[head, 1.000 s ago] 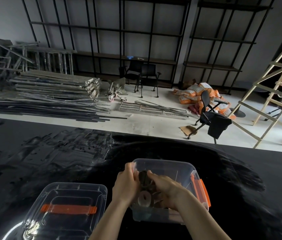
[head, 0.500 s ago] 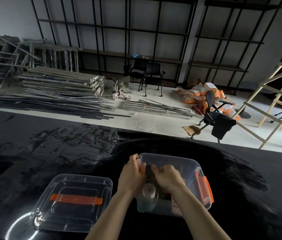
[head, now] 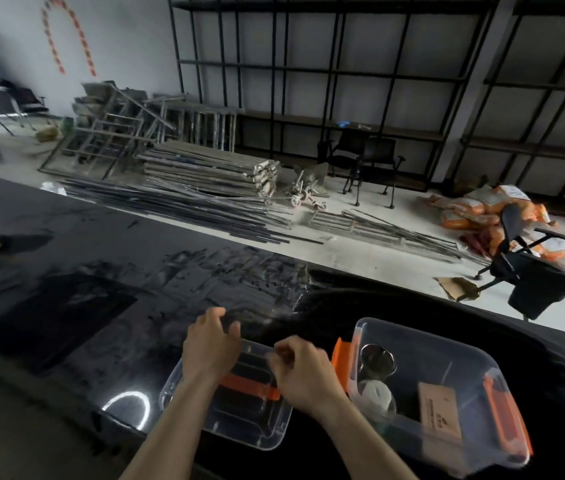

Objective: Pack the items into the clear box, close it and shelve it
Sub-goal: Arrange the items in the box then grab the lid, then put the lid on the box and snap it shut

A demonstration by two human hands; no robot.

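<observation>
Clear plastic under the grip: both hands are on the lid (head: 239, 414), which lies flat on the counter (head: 66, 306) just left of the clear box (head: 447, 344).
Left grip: the left hand (head: 210, 344) is at the lid's far left edge, fingers curled forward over the rim and thumb spread to the right; whether it clamps the rim or only rests on it cannot be told through the blur.
Right grip: the right hand (head: 303, 374) is at the lid's far right corner, fingers bent into a loose pinch at the rim; the fingertips are blurred, so how tightly it closes cannot be told.
Arm pose: both bare forearms rise from the lower edge of the view and lean up and inward, wrists near each other, backs of the hands toward the camera.
Lid detail: an orange handle (head: 250, 388) crosses its middle, partly hidden by the hands.
Box: open, upright on the counter, with orange latches (head: 340, 362) on its left and right ends.
Box contents: a metal cup (head: 376, 362), a pale round item (head: 376, 394) just below it, and a brown cardboard packet (head: 438, 412) to the right.
Counter: glossy black, with a bright reflection near the lid's left side.
Beyond: black shelving (head: 343, 81) along the back wall, well apart from the box.
</observation>
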